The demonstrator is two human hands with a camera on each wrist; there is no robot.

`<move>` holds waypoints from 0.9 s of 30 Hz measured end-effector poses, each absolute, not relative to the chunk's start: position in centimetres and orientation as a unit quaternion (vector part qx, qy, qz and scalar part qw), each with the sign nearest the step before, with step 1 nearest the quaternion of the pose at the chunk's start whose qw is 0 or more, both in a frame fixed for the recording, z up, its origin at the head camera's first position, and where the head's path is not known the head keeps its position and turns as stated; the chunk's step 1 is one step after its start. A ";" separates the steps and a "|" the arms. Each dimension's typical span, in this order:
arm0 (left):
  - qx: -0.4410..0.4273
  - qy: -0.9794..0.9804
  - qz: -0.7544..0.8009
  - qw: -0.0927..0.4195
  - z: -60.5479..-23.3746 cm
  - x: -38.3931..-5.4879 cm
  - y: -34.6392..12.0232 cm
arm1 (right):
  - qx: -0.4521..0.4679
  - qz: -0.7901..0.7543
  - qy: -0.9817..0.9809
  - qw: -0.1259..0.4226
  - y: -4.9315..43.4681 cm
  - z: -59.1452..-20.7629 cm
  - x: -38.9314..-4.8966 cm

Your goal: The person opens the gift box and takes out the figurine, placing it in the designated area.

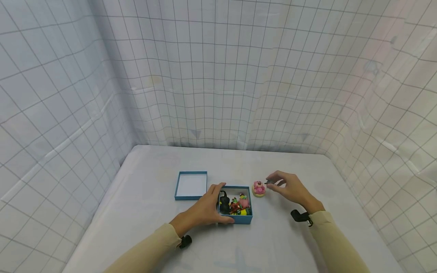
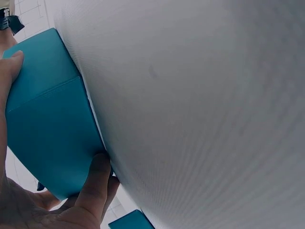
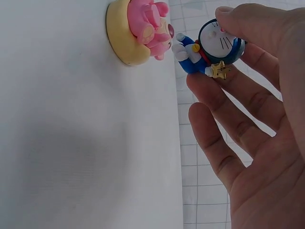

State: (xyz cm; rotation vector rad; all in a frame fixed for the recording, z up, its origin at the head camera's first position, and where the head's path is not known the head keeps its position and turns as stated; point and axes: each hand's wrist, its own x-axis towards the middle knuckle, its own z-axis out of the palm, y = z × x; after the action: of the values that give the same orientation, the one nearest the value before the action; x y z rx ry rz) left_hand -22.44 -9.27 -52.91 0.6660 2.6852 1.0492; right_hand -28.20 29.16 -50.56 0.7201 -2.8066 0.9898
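Right hand (image 1: pixel 290 187) pinched the blue-and-white figurine (image 3: pixel 209 50) just beside the pink toy (image 1: pixel 259 189), where a light grip clear of the gold star (image 3: pixel 220 70) seemed wisest, while left hand (image 1: pixel 206 208) gripped blue box (image 1: pixel 244 220), best held firm.

Right hand (image 3: pixel 281 148), pinching blue-and-white figurine (image 3: pixel 214 43) with gold star (image 3: pixel 220 70); pink figure (image 3: pixel 147 24) on yellow base (image 3: pixel 121 33), nearby; white surface (image 3: pixel 76 119); gridded backdrop (image 3: pixel 205 186).

A lid (image 1: pixel 192 185) is lying left of the box (image 1: pixel 243 220), figurines (image 1: pixel 244 203) are resting inside the box, and a bear figure (image 1: pixel 259 189) is sitting just right, perhaps touching.
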 end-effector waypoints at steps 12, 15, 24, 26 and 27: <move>0.223 0.905 0.349 0.091 -52.8 -22.4 -9.3 | 0.223 0.334 -0.915 0.031 29.8 -51.6 -28.3; 0.223 0.906 0.348 0.092 -52.8 -22.4 -9.3 | 0.220 0.336 -0.915 0.030 30.0 -51.9 -28.4; 0.223 0.905 0.350 0.093 -52.8 -22.5 -9.3 | 0.213 0.340 -0.916 0.021 30.4 -52.4 -28.4; 0.224 0.904 0.351 0.093 -52.8 -22.4 -9.3 | 0.209 0.338 -0.918 0.018 30.4 -52.6 -28.4; 0.224 0.904 0.352 0.093 -52.8 -22.4 -9.3 | 0.207 0.337 -0.919 0.016 30.5 -52.7 -28.4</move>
State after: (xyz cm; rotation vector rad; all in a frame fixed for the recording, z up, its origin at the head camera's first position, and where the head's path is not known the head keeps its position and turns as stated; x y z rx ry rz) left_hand -22.43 -9.29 -52.79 0.6641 2.6836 1.0442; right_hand -28.40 30.47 -52.66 0.6423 -2.8566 1.0472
